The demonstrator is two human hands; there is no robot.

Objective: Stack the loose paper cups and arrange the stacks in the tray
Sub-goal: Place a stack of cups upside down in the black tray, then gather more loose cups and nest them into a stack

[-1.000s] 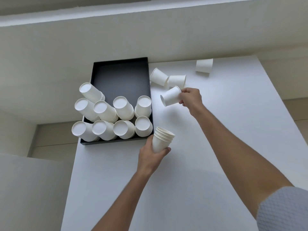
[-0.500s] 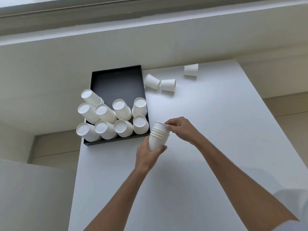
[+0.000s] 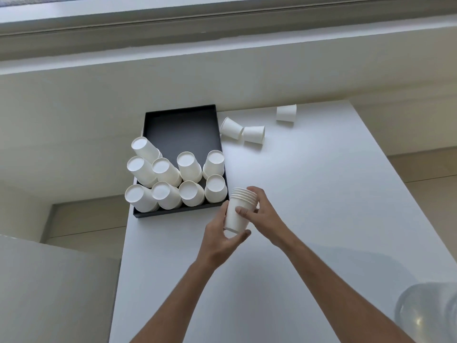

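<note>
Both hands, left hand [image 3: 220, 240] low and right hand [image 3: 262, 212] high, clasp the stack [image 3: 238, 211] (rims up), seemingly steadying it beside the tray [image 3: 173, 212].

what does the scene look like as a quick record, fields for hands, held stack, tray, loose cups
left hand: left hand grips the lower part of the held stack
right hand: right hand holds the stack near its rims
held stack: mouths up, above the table, just beside the tray's near right corner
tray: black tray; nine upside-down stacks in its near half, far half bare
loose cups: three loose cups on the table beyond the tray's right side
</note>
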